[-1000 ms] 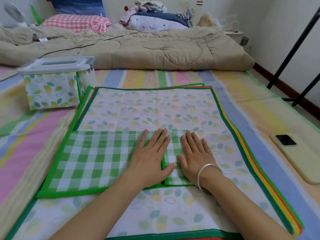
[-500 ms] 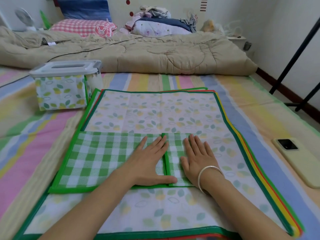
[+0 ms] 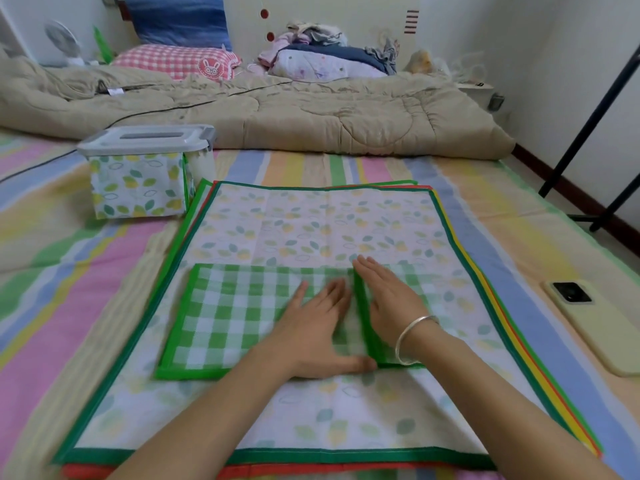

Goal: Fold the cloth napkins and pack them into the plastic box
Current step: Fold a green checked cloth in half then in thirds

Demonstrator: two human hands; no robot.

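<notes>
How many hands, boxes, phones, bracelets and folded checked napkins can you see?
2 hands: left hand, right hand
1 box
1 phone
1 bracelet
1 checked napkin
Total: 6

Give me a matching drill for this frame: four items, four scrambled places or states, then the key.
Items
1. plastic box
2. phone
3. green checked napkin
4. silver bangle

Places or states
a. flat under the left hand and right hand
b. round the right wrist
c. lid on, past the far left corner of the napkin pile
d. on the striped sheet, right of the pile

Pairs: 1-c, 2-d, 3-a, 4-b
</notes>
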